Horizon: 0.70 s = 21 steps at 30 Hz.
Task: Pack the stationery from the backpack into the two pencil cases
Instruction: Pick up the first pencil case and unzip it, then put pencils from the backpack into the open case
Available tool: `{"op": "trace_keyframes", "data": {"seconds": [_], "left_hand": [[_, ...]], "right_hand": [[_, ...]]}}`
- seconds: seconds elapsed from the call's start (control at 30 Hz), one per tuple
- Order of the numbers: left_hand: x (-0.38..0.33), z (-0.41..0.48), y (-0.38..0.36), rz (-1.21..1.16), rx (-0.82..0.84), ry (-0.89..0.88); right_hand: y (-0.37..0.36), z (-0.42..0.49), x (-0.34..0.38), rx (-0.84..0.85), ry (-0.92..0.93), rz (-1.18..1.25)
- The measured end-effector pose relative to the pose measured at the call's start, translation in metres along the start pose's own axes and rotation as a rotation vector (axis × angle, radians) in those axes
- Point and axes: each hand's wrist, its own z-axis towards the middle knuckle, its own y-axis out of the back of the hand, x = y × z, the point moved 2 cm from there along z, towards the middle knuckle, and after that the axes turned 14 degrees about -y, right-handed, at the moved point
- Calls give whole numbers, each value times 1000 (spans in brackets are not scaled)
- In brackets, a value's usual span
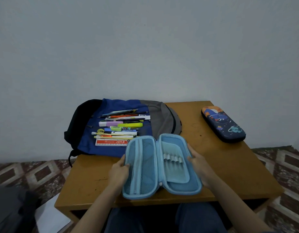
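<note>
Both hands hold the light-blue zip-around pencil case (pixel 161 167) spread open like a book over the near part of the brown wooden bench (pixel 88 179): the left hand (pixel 119 172) grips its mesh-pocket half, the right hand (pixel 200 165) its half with elastic pen loops. Behind it, a blue, grey and black backpack (pixel 121 148) lies flat with loose pens, highlighters and a red ruler (pixel 111 142) on top. Well apart, at the far right, rests a closed dark-blue space-print pencil case (pixel 223 123)
</note>
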Motion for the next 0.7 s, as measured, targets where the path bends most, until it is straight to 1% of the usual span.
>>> {"op": "trace_keyframes", "data": {"seconds": [0.23, 0.33, 0.53, 0.7], "left_hand": [[-6, 33, 6, 191, 7, -39], [-8, 51, 4, 211, 2, -22], [-11, 85, 2, 252, 15, -10], [-11, 101, 2, 269, 27, -9]], "right_hand": [[-17, 22, 5, 32, -74, 69], [-22, 35, 13, 17, -66, 88], [-26, 68, 28, -7, -109, 94], [-30, 80, 28, -30, -110, 78]]}}
